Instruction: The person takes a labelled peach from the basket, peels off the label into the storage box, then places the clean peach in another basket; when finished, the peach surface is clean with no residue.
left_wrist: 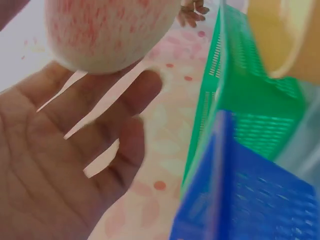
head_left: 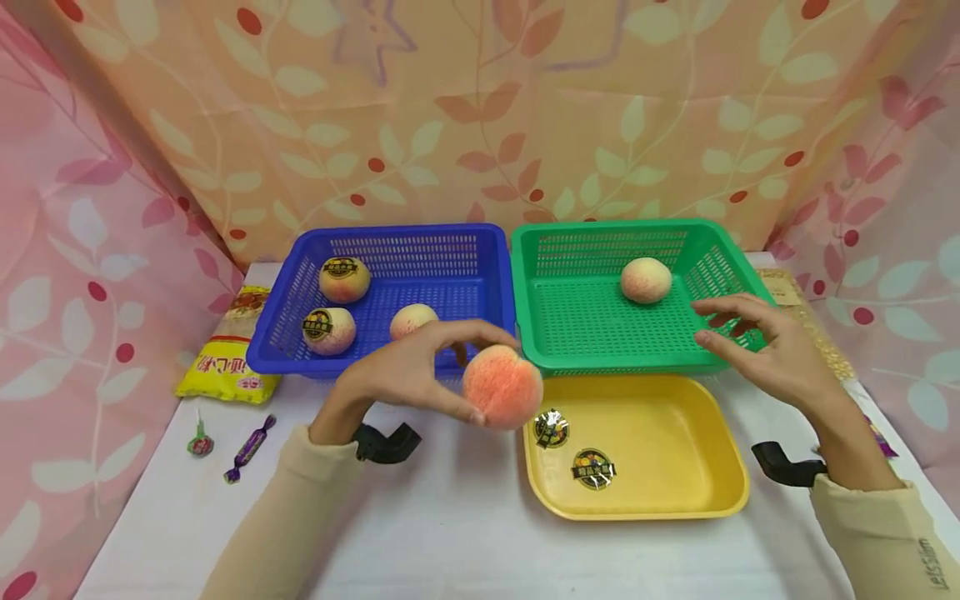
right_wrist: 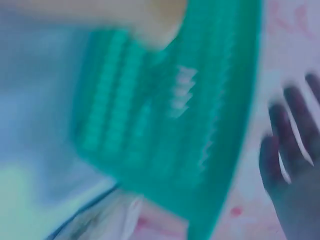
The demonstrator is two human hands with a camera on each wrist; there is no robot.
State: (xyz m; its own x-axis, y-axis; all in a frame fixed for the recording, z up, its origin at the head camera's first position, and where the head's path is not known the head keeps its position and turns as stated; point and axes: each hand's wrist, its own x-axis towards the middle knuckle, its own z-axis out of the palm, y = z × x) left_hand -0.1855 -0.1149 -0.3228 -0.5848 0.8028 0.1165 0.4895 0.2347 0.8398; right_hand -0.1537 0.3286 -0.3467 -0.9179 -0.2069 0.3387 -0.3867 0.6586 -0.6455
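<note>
peach (head_left: 502, 387), held, above the near-left corner of the yellow tray (head_left: 697, 500)
left hand (head_left: 408, 375) grasps it at the fingertips, lifted clear; right hand (head_left: 765, 350) loose, empty, over the green basket (head_left: 720, 250) behind the tray.

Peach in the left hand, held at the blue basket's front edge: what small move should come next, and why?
Probably carry the pink-orange peach rightward into the green plastic basket: it shows no sticker, like the bare peach there, and two peeled stickers lie in the yellow tray.
</note>
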